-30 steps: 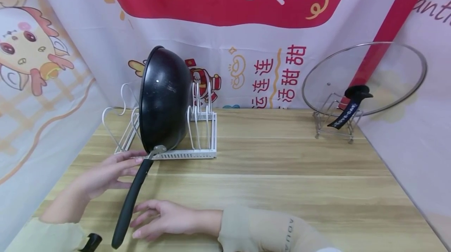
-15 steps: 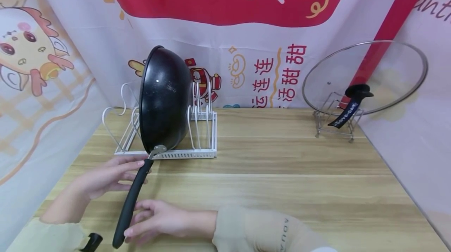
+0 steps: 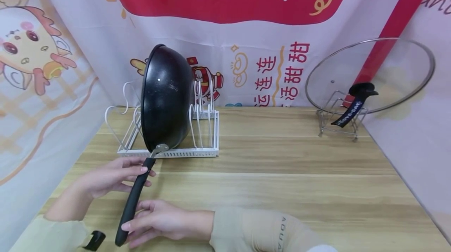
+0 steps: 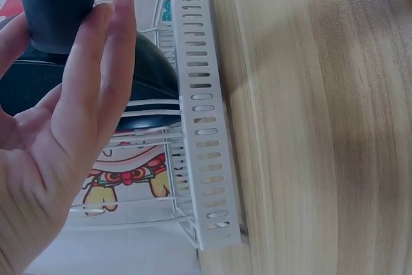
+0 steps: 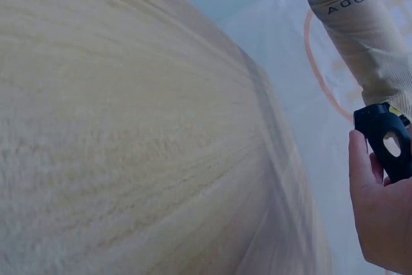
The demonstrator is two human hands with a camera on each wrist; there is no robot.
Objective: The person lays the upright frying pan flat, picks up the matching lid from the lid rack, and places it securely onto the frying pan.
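A black wok stands on its side in a white wire rack, its outer bottom turned right. The wok's black handle slants out toward the front left. My left hand holds the handle near the wok, thumb and fingers on either side; the left wrist view shows these fingers fairly straight along it. Lower down, my right hand grips the handle near its free end, thumb in front and other fingers partly behind it. At the right wrist view's edge, this hand appears by the handle's holed end.
A glass lid with a black knob leans in a small wire stand at the back right. A wood-grain table lies beneath everything. Printed cloth hangs behind, with more at both sides.
My left fingers have slid right, onto and behind the handle. My right hand has moved left and closed round the handle's lower end. The wok stays in the rack.
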